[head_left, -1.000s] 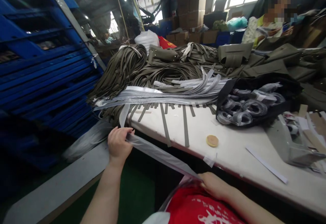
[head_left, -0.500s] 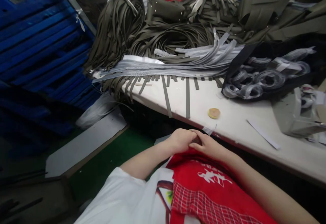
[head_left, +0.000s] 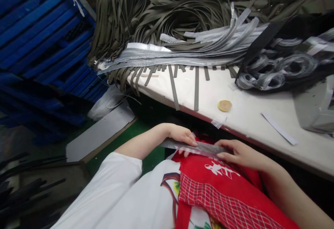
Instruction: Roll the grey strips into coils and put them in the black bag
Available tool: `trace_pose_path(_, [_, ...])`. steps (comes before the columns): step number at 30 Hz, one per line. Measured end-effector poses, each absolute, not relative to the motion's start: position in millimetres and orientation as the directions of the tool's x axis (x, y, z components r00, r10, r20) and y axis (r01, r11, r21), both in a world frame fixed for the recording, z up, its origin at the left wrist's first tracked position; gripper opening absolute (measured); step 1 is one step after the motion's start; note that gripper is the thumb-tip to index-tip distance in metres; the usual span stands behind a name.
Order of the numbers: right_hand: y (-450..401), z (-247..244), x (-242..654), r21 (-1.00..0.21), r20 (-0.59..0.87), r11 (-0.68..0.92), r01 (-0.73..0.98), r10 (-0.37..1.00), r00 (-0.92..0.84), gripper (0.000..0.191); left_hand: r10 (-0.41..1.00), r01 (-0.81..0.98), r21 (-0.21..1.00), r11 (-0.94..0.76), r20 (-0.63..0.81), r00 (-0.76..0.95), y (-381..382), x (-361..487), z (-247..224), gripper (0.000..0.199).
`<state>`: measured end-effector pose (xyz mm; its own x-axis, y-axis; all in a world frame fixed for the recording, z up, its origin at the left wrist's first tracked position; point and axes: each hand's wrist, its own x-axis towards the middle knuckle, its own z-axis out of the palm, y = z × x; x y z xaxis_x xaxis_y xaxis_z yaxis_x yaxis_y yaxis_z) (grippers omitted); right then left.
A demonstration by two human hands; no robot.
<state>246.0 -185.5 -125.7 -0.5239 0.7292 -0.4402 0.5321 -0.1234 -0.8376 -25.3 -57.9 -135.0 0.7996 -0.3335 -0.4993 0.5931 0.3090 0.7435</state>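
A translucent greyish strip is stretched between my hands, just above the red apron. My left hand grips it with the thumb on top, and some fingers show beneath its lower edge. At its right end my right hand pinches the strip between thumb and fingers. The strip's other end runs left under my left wrist. Both hands are close to my body, in front of the white table's near edge.
Grey-white strips lie across the table before piles of dark olive straps. Clear coils fill a black bag at the right. A yellow tape roll and a loose white strip lie nearer. Blue racks stand left.
My hands, together before, have moved apart, and the translucent strip now shows drawn out between them. The camera view has tilted downward.
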Motion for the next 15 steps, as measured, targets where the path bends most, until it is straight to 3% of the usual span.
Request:
trace_pose_path(4, [-177, -119, 233, -0.839, -0.394, -0.076, 0.539, 0.769, -0.503, 0.043, -0.378, 0.585, 0.731, 0.352, -0.461, 0.803, -59, -8, -127, 0.042])
trace_pose_path(10, [-183, -123, 267, -0.838, -0.409, -0.127, 0.53, 0.789, -0.458, 0.045, -0.434, 0.657, 0.666, 0.352, -0.506, 0.745, -40, -47, -129, 0.049])
trace_pose_path(15, [-182, -130, 268, -0.845, -0.405, -0.146, 0.514, 0.802, -0.439, 0.046, -0.42, 0.714, 0.636, 0.292, -0.585, 0.694, -46, -50, -126, 0.041])
